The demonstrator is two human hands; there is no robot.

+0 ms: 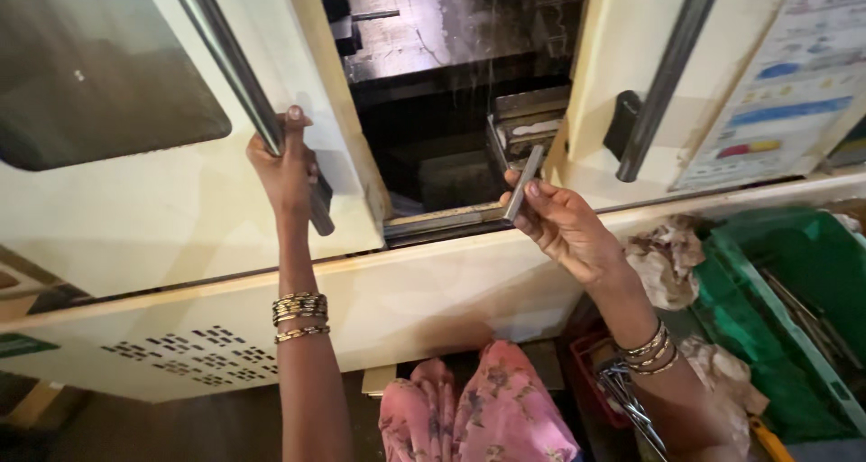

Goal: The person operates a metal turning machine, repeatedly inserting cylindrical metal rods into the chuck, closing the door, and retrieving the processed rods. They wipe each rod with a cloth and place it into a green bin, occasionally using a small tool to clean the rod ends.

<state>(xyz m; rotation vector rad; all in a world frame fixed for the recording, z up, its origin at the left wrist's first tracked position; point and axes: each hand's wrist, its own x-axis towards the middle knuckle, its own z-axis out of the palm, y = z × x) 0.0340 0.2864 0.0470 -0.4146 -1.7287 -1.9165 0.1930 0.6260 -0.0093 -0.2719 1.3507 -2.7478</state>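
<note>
Left hand (287,169) clamped on door handle (236,69), keeping door (135,200) slid aside; right hand (559,223) pinches metal bar (523,184) at machine opening (451,128)

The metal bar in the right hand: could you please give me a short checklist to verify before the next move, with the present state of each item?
1. Right hand grips the metal bar firmly: ok, fingers are closed around its lower end.
2. Left hand holds the door handle: ok, it is wrapped around the handle.
3. Sliding door open enough: ok, a dark gap shows the machine interior.
4. Fixture inside free to receive a part: cannot tell, too dark.
5. Machine stopped: cannot tell.
6. Green crate within reach at the right: ok.
</note>
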